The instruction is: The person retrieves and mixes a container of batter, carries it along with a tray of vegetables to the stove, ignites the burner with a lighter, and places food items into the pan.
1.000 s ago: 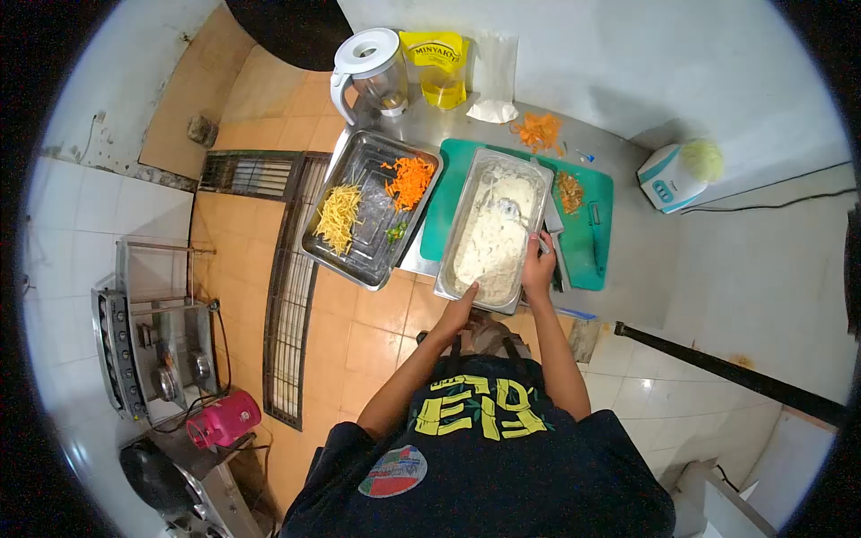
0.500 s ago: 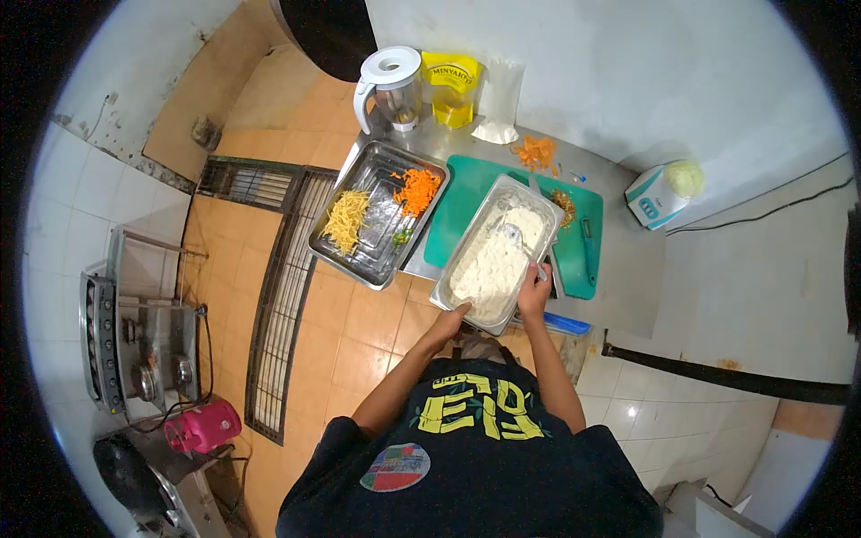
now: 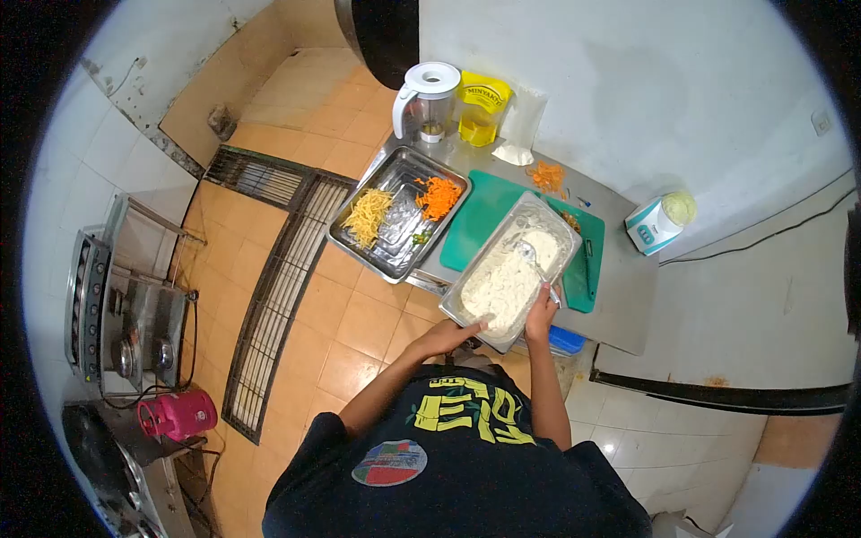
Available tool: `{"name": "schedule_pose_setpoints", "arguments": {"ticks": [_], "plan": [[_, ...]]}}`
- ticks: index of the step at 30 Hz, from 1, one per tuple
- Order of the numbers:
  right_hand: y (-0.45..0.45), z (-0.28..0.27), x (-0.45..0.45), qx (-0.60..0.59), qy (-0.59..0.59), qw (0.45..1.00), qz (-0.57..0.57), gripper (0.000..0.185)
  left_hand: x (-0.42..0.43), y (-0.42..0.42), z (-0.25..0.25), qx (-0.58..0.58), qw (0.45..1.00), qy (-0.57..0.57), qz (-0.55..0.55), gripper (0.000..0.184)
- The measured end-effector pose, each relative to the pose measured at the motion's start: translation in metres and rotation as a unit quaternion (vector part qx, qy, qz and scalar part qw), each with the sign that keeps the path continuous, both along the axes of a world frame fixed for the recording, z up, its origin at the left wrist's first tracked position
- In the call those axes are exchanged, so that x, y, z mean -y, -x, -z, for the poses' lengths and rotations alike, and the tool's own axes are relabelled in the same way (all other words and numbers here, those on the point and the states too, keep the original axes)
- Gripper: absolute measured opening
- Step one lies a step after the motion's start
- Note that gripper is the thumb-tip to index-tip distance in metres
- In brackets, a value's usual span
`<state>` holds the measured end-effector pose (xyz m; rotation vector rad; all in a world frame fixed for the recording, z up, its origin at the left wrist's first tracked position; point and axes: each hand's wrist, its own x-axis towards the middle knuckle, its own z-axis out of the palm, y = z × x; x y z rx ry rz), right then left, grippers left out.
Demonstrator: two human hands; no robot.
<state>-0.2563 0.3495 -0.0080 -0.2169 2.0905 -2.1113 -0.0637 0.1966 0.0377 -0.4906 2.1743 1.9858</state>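
My left hand (image 3: 450,336) grips the near left corner of a deep metal pan (image 3: 569,235), its thumb over the rim. My right hand (image 3: 541,317) is closed on the pan's right side. Inside lies a pale, lumpy dough-like mixture (image 3: 498,291). A metal spoon (image 3: 528,253) rests in it, its handle leaning toward my right hand; whether the fingers touch the handle is unclear. The pan covers part of a green cutting board (image 3: 471,202). Some chopped brown bits beside the pan are mostly hidden.
A metal tray (image 3: 405,254) to the left holds yellow strips (image 3: 368,216), shredded carrot (image 3: 439,198) and green bits. Behind stand a blender jug (image 3: 432,109) and a yellow oil pouch (image 3: 482,108). Orange peelings (image 3: 546,177), a blender base (image 3: 652,224) and a knife (image 3: 588,269) are rightward.
My view has shifted, so the counter sits differently in the frame. Both hands keep hold of the pan, which has come slightly nearer my body and covers more of the board's right part.
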Motion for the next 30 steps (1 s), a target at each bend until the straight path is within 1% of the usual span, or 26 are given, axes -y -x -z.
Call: {"name": "schedule_pose_setpoints", "arguments": {"ticks": [1, 2, 3, 4, 5, 6, 7, 8, 9, 11, 12, 15, 16, 18, 19, 20, 21, 23, 24, 27, 28, 30], "plan": [[-0.004, -0.001, -0.002, 0.009, 0.015, 1.0, 0.015, 0.034, 0.008, -0.009, -0.012, -0.007, 0.998, 0.015, 0.058, 0.061], [-0.008, -0.006, -0.004, 0.018, 0.029, 0.999, 0.03, 0.034, 0.024, -0.018, -0.037, 0.021, 0.99, 0.003, 0.141, 0.064], [-0.013, -0.011, -0.007, 0.027, 0.042, 0.998, 0.045, 0.035, 0.044, -0.034, -0.024, 0.041, 0.993, -0.028, 0.109, 0.067], [-0.016, -0.013, -0.014, 0.014, 0.022, 0.999, 0.039, 0.037, 0.066, -0.049, 0.002, 0.063, 0.993, -0.06, 0.077, 0.071], [-0.024, -0.015, -0.019, 0.015, 0.032, 0.998, 0.045, 0.037, 0.085, -0.063, 0.023, 0.084, 0.991, -0.092, 0.045, 0.075], [-0.032, -0.017, -0.025, 0.016, 0.042, 0.998, 0.051, 0.038, 0.101, -0.072, 0.037, 0.098, 0.98, -0.129, -0.114, 0.082], [-0.041, -0.026, -0.029, 0.017, 0.051, 0.997, 0.059, 0.039, 0.111, -0.074, 0.034, 0.109, 0.943, -0.162, -0.27, 0.09], [-0.054, -0.035, -0.033, 0.055, 0.068, 0.994, 0.061, 0.039, 0.117, -0.07, 0.032, 0.086, 0.913, -0.162, -0.365, 0.096], [-0.064, -0.034, -0.037, 0.041, 0.066, 0.994, 0.073, 0.039, 0.123, -0.063, 0.023, 0.063, 0.873, -0.161, -0.455, 0.103], [-0.088, -0.027, -0.048, 0.015, 0.063, 0.993, 0.099, 0.041, 0.141, -0.047, 0.018, 0.033, 0.871, -0.17, -0.46, 0.111], [-0.1, -0.027, -0.051, 0.033, 0.051, 0.993, 0.102, 0.041, 0.151, -0.038, 0.018, 0.017, 0.87, -0.174, -0.461, 0.115], [-0.139, -0.03, -0.061, 0.071, 0.018, 0.992, 0.106, 0.042, 0.17, -0.005, 0.045, -0.146, 0.817, -0.197, -0.523, 0.116], [-0.153, -0.03, -0.063, 0.074, 0.013, 0.992, 0.102, 0.042, 0.173, -0.002, 0.05, -0.21, 0.807, -0.194, -0.517, 0.108], [-0.174, -0.024, -0.066, 0.078, -0.004, 0.992, 0.1, 0.04, 0.174, -0.007, 0.059, -0.189, 0.803, -0.24, -0.511, 0.1], [-0.18, -0.023, -0.069, 0.103, 0.007, 0.99, 0.097, 0.036, 0.176, -0.008, 0.06, -0.178, 0.801, -0.262, -0.508, 0.096], [-0.183, -0.018, -0.069, 0.125, 0.023, 0.988, 0.091, 0.033, 0.176, -0.006, 0.062, -0.171, 0.799, -0.251, -0.519, 0.085], [-0.185, -0.022, -0.067, 0.148, 0.036, 0.985, 0.086, 0.03, 0.181, -0.007, 0.067, -0.149, 0.817, -0.243, -0.502, 0.082], [-0.186, -0.036, -0.059, 0.116, 0.037, 0.987, 0.107, 0.029, 0.189, -0.01, 0.071, -0.112, 0.847, -0.222, -0.47, 0.075], [-0.187, -0.04, -0.055, 0.102, 0.036, 0.987, 0.115, 0.029, 0.188, -0.012, 0.073, -0.113, 0.844, -0.215, -0.478, 0.064], [-0.173, -0.019, -0.05, 0.05, 0.039, 0.993, 0.104, 0.04, 0.188, -0.035, 0.081, -0.186, 0.829, -0.284, -0.444, 0.074], [-0.169, -0.019, -0.046, 0.053, 0.04, 0.993, 0.102, 0.04, 0.18, -0.046, 0.074, -0.172, 0.824, -0.306, -0.446, 0.069], [-0.166, -0.019, -0.036, 0.057, 0.042, 0.993, 0.094, 0.04, 0.165, -0.078, 0.068, -0.189, 0.827, -0.29, -0.443, 0.068]]}}
